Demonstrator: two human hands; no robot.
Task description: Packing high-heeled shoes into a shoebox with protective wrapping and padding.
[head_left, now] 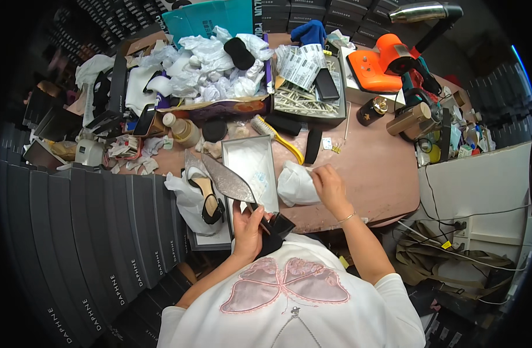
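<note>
My left hand (247,233) grips a pointed shoe (234,181) near its back, tilted over the open shoe box. The shoe has a glittery silver-grey toe and a black block heel. In my right hand (332,190) is the edge of a crumpled piece of white tissue paper (296,183), pinched between fingers and thumb at the table top. Left of the held shoe, a similar shoe (205,190) with a beige insole and black heel rests on white paper. The grey shoe box (273,156), lined with white paper, sits in front of me, partly hidden by the held shoe.
Behind lie a yellow-handled brush (286,145), a bottle (183,131), a carton of crumpled paper (219,107) and a box of white sticks (309,116). An orange device (375,72) stands at the far right. Stacked dark shoe boxes (92,226) wall off the left.
</note>
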